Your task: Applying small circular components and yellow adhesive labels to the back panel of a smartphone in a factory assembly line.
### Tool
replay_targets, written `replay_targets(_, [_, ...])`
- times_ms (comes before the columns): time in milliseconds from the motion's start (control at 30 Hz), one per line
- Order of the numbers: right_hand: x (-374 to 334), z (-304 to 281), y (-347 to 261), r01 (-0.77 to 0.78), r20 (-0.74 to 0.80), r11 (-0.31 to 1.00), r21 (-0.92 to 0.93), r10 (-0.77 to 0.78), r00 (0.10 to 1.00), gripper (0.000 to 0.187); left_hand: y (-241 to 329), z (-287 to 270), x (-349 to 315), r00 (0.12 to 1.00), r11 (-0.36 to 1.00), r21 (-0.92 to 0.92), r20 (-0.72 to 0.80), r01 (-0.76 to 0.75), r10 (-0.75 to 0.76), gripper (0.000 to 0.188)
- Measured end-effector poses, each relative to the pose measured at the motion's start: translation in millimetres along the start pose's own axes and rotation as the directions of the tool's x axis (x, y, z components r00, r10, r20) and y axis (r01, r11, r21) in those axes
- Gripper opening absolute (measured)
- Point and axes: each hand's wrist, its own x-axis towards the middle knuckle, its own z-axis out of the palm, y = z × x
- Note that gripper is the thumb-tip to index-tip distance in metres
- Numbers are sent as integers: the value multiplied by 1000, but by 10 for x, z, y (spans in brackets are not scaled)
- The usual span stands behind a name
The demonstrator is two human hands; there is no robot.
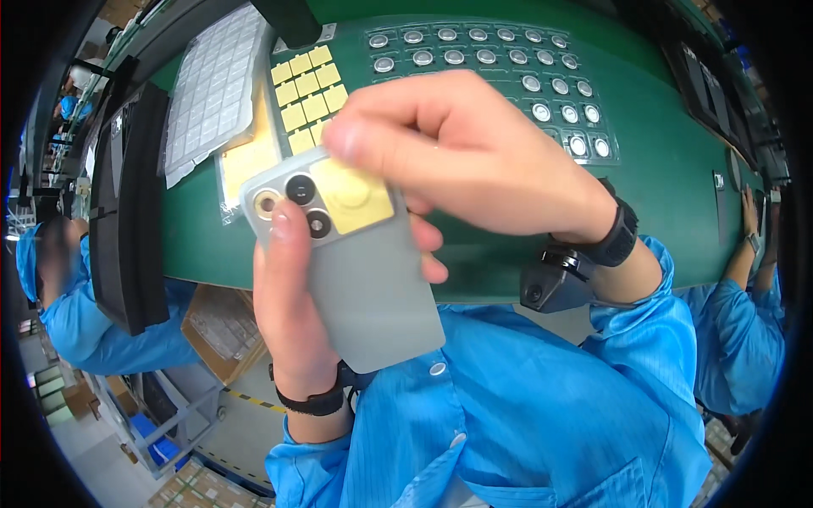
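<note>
My left hand (292,305) grips a grey smartphone (373,296) from below, thumb beside the camera lenses (301,190) and fingertips showing past the right edge. The phone's back faces up, tilted over the table's near edge. A square yellow sticker (364,207) with a round mark lies beside the lenses. Bent across the phone's top, my right hand (457,152) is closed, its thumb and forefinger pinched at the sticker's upper edge. Slight blur and the hand itself hide the exact contact. Behind it lies a sheet of yellow stickers (306,85).
A clear tray of silver round parts (508,57) lies on the green table (474,262). White blister trays (212,93) are stacked at left, near a black rack (127,212). Co-workers in blue sit at left (102,330) and right (737,339). An open carton (222,330) stands below the table.
</note>
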Motion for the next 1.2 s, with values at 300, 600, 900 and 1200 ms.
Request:
replay_targets(300, [31,135,6,11,-105,986,-164,-29,994,33,-54,-23,-24,997,989,144,-69,-20,30,63])
replay_targets(600, [72,68,146,27,-124,999,43,-21,992,40,-123,-80,-20,993,996,36,-83,-82,85,62])
replay_targets(900, [44,3,29,10,43,996,94,-14,999,29,-104,-26,-105,989,965,235,-55,-120,136,64])
replay_targets(1200, [-10,34,11,37,32,999,19,-38,999,26,-119,-58,-84,988,978,146,-21,-147,152,69])
